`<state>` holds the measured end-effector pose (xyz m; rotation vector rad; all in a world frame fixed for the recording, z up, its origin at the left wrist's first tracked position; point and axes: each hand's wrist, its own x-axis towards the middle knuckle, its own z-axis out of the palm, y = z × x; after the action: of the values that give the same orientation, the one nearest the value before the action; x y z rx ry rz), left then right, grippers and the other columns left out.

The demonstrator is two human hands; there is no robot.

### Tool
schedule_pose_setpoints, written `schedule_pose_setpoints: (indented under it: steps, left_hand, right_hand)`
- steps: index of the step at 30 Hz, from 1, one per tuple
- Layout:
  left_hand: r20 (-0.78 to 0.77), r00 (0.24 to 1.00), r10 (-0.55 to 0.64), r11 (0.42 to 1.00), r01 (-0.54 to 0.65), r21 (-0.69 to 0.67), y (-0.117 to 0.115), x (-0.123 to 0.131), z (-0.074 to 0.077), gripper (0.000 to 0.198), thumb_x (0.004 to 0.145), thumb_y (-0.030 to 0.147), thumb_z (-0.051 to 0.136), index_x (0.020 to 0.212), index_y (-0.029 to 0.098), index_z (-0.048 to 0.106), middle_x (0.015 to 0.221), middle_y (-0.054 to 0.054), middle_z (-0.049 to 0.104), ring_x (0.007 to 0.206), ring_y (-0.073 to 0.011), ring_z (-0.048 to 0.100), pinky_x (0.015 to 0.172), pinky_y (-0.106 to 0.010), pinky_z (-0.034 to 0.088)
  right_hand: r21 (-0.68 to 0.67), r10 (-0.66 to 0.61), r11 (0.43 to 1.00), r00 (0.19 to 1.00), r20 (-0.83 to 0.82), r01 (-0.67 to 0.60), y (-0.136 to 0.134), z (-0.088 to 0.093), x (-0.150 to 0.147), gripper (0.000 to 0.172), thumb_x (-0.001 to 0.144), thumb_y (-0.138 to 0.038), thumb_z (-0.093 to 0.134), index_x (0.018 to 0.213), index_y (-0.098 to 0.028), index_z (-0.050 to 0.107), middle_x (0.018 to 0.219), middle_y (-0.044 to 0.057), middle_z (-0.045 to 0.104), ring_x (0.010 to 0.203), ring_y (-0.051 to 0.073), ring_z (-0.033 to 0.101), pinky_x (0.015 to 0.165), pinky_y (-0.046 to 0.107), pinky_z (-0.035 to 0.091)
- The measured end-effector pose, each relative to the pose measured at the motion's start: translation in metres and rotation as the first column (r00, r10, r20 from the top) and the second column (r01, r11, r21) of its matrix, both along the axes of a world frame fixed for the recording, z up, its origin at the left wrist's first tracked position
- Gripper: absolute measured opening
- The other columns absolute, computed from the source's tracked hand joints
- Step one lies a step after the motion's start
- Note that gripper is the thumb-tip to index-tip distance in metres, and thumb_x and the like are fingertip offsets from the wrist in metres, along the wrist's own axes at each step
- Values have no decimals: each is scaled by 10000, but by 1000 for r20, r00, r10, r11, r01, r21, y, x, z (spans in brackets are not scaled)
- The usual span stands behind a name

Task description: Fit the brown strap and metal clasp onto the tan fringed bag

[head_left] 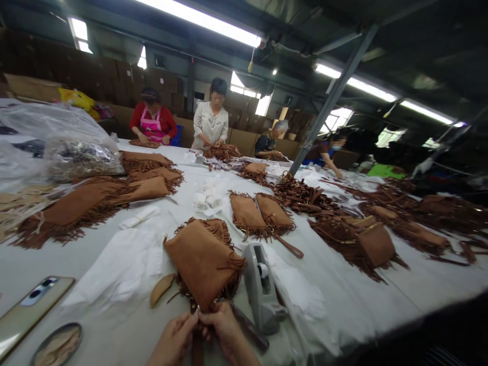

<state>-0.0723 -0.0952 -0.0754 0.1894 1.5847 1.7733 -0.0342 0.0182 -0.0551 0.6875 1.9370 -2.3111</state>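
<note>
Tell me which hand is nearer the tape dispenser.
Right. The right hand sits just left of the tape dispenser, pinching the fringed bag's lower end. The left hand is farther left, beyond the right.

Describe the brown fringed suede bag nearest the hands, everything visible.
The brown fringed suede bag lies flat on the white-covered table, its near end toward the person. It looks like soft tan suede, roughly rectangular, with darker fringe along its edges. The left hand and right hand pinch its near end. A grey tape dispenser stands just to its right.
</note>
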Motion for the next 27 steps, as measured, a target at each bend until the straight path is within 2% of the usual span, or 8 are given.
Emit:
schedule_pose_setpoints:
  steps: [4, 6, 9, 10, 11, 18, 23, 27]
  left_hand:
    - [232, 972, 37, 999, -31, -29, 2, 3, -12, 629, 462, 766, 625, 614, 169, 496, 414, 134, 168, 353, -3, 43, 338, -168, 25]
    - [288, 956, 58, 998, -45, -49, 1, 4, -22, 665, 393, 772, 653, 628, 172, 488, 415, 139, 163, 347, 4, 41, 333, -154, 4]
    - [311, 946, 87, 996, -71, -62, -2, 3, -33, 680, 362, 769, 670, 620, 169, 478, 420, 144, 148, 347, 12, 46, 321, -134, 18]
    - [314, 946, 78, 997, -66, -49, -2, 3, -35, 671, 384, 764, 669, 626, 167, 483, 423, 145, 144, 350, 12, 47, 318, -129, 28]
    - [321, 945, 65, 998, -56, -36, -2, 3, -37, 662, 401, 759, 669, 629, 166, 485, 423, 145, 139, 350, 11, 50, 315, -125, 37]
    - [349, 937, 23, 998, -39, 39, 2, 6, -42, 653, 405, 737, 697, 642, 164, 491, 421, 145, 151, 345, 15, 67, 306, -112, 66]
    - [313, 948, 60, 996, -78, 46, 0, 9, -47, 659, 436, 745, 679, 673, 155, 508, 429, 119, 270, 331, 25, 85, 311, -116, 30]
    - [333, 942, 33, 999, -39, 11, -5, 5, -47, 669, 414, 739, 692, 685, 150, 526, 419, 139, 188, 336, 14, 96, 312, -118, 58]
  right_hand:
    - [191, -66, 980, 997, 37, 58, 11, 22, 19, 330, 649, -445, 660, 516, -143, 651, 426, 6, 526, 393, 105, 422, 418, 238, 307]
    - [380, -223, 900, 975, -15, 212, 36, 43, 41, 240, 692, -386, 626, 599, -175, 692, 547, 23, 606, 558, 153, 517, 539, 256, 365]
    - [731, -598, 459, 784, -167, 506, 90, 70, 77, 257, 723, -414, 570, 766, -202, 708, 742, 56, 677, 692, 204, 558, 672, 302, 387]
    - [786, -640, 367, 748, -174, 497, 107, 75, 88, 274, 707, -426, 578, 773, -192, 705, 770, 69, 676, 693, 211, 550, 678, 313, 380]
    - [811, -645, 353, 749, -150, 466, 122, 77, 95, 290, 695, -439, 579, 748, -184, 706, 769, 77, 674, 701, 218, 548, 677, 317, 376]
    - [575, -376, 773, 924, 71, 270, 152, 44, 95, 429, 646, -533, 570, 575, -122, 670, 542, 26, 590, 587, 156, 490, 576, 264, 337]
    - [499, -438, 794, 896, 74, 347, 150, 44, 95, 416, 574, -513, 629, 636, -104, 678, 577, 31, 600, 582, 145, 489, 574, 261, 358]
    - [518, -534, 714, 845, -35, 472, 143, 62, 113, 402, 603, -532, 623, 577, -131, 633, 586, 23, 580, 601, 145, 488, 571, 256, 368]
